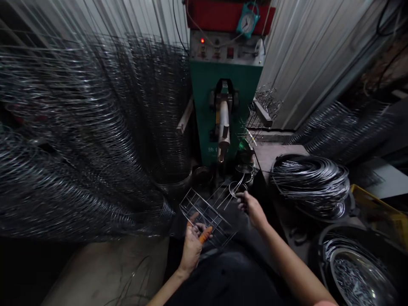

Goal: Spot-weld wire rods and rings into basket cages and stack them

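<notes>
A green spot-welding machine (204, 102) stands against a corrugated metal wall (306, 55), with a grey control panel (226, 49) showing a lit red lamp. A red box (204, 15) sits above the panel, and a small teal clock (247, 21) hangs in front of it. Huge spiralled coils of wire (83, 140) crowd the left side. To the right, a bundle of wire hoops (309, 182) lies on a surface (280, 155), near a yellow crate (379, 216). A round metal basin (357, 272) holding wire pieces sits at lower right.
</notes>
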`<state>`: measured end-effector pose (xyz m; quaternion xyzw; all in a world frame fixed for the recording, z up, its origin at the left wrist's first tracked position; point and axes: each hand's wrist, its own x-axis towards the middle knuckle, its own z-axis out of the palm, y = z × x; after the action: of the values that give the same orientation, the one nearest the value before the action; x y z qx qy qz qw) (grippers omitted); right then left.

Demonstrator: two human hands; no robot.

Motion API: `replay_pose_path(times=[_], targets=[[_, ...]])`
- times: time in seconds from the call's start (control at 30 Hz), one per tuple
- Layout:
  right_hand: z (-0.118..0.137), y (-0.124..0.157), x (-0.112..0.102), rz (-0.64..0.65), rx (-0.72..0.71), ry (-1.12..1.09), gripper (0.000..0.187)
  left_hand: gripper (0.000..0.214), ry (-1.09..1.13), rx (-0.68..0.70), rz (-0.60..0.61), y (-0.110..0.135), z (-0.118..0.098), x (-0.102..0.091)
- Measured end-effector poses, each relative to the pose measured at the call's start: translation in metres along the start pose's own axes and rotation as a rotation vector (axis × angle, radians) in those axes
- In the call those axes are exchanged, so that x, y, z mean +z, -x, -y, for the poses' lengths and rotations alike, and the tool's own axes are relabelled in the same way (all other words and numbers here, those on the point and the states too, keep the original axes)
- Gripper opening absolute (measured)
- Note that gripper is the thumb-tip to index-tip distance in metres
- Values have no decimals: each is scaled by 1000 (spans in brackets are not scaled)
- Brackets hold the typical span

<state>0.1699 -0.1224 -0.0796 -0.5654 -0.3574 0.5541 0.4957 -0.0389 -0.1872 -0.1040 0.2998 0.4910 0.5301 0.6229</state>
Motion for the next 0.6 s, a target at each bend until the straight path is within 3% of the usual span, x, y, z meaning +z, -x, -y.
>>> replay_pose_path(times=[0.1, 0.43, 0.6], targets=[[14, -20, -9, -141, 83, -218, 44, 64, -23, -10, 14, 1, 0, -1], [24, -23, -2, -92, 129, -230, 34, 63, 4, -42, -3, -2, -3, 1], [20, -18, -5, -42, 188, -388, 37, 66, 27, -38, 7, -4, -3, 2]])
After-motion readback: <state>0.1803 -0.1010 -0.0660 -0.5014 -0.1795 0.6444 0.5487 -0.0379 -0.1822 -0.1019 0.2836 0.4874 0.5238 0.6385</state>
